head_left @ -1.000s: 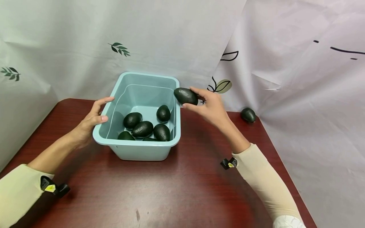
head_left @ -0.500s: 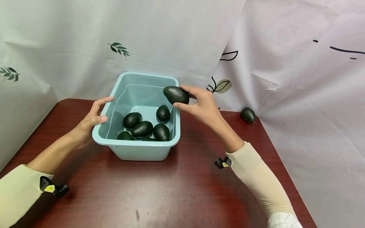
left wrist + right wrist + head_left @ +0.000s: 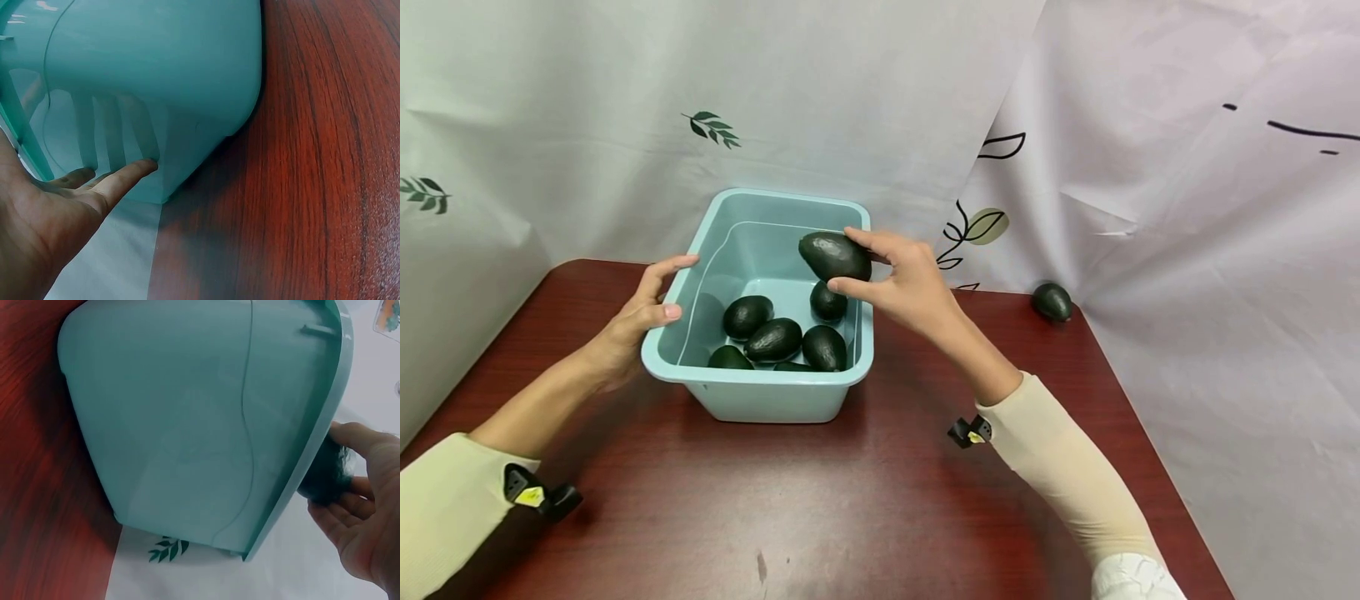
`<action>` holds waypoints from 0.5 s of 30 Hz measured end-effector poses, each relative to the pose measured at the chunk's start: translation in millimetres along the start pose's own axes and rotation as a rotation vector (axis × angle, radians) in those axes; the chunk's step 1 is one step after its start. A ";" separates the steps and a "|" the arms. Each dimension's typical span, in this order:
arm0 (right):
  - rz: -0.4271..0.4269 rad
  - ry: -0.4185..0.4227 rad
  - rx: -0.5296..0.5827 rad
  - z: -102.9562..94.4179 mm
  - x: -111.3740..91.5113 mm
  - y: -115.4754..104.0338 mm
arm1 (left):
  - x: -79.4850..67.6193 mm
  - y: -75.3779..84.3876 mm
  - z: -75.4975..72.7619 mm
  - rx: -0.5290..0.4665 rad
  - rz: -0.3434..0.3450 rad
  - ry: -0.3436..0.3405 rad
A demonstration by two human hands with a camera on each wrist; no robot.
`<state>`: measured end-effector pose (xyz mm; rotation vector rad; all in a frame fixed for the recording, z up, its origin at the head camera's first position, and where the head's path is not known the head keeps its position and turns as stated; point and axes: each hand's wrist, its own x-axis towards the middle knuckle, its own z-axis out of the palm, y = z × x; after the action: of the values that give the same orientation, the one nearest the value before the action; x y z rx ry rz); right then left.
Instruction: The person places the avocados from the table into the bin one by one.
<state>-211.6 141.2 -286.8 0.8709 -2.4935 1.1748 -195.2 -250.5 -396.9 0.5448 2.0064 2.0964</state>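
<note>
My right hand (image 3: 904, 275) pinches a dark green avocado (image 3: 835, 257) between thumb and fingers, above the right side of a light blue plastic tub (image 3: 760, 379). In the right wrist view the tub's rim partly hides that avocado (image 3: 328, 472). Several more avocados (image 3: 775, 340) lie on the tub's floor; the front wall cuts off the nearest ones. On the tub's left side, my left hand (image 3: 625, 333) rests thumb and index fingertips at the rim. The left wrist view shows its other fingers (image 3: 128, 181) straight against the outer wall.
One avocado (image 3: 1052, 302) lies at the back right corner of the reddish-brown table (image 3: 850, 500). A white cloth (image 3: 887, 100) with printed leaves hangs behind the table and along its sides. Both wrists wear small black cameras.
My right hand has carried the avocado leftward, from beside the tub's right rim to over its inside. The left hand, the tub and the other avocados have stayed put.
</note>
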 end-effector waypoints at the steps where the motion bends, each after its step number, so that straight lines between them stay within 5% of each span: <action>1: 0.003 -0.006 0.002 1.2 0.1 -0.6 | 0.0 -0.1 0.0 0.000 0.000 0.000; 15: -0.056 -0.057 -0.060 17.7 1.6 -11.9 | 0.7 0.1 -0.2 -0.003 0.002 0.003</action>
<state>-205.1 121.1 -290.2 0.9643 -2.5184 1.0659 -195.9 -250.4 -396.7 0.5434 2.0043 2.1027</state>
